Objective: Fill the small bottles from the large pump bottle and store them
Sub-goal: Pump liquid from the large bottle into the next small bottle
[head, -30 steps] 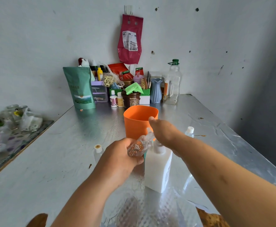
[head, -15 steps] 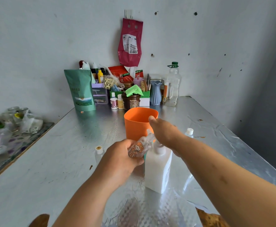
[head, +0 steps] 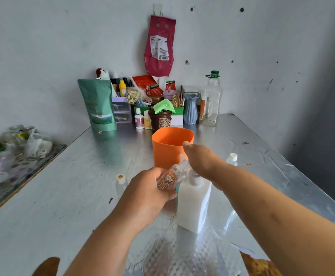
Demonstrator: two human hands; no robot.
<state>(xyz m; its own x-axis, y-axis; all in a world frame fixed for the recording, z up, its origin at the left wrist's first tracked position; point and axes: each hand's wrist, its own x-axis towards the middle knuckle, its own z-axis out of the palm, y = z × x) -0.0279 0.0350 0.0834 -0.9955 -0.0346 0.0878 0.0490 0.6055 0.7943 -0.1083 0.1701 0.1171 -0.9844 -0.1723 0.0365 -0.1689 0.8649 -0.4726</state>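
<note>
While left grip [head: 148, 193] clasps small bottle [head: 171, 176], right grip [head: 202, 162], seemingly flat, presses adjacent pump bottle [head: 194, 206].

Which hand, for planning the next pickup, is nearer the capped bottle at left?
Left. The left hand sits just right of the capped bottle; the right hand is farther right, on the pump.

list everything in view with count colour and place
pump bottle: 1, white, centre
small sticker bottle: 1, clear, tilted at pump nozzle
capped bottles: 2, clear, one each side of the arms
cup: 1, orange, behind pump bottle
pouch: 1, green, back left
vase: 1, blue, back
plastic bottle: 1, clear, green cap, back right
bag: 1, red, hung on wall
left grip: 1, holds sticker bottle
right grip: 1, on pump head
</note>
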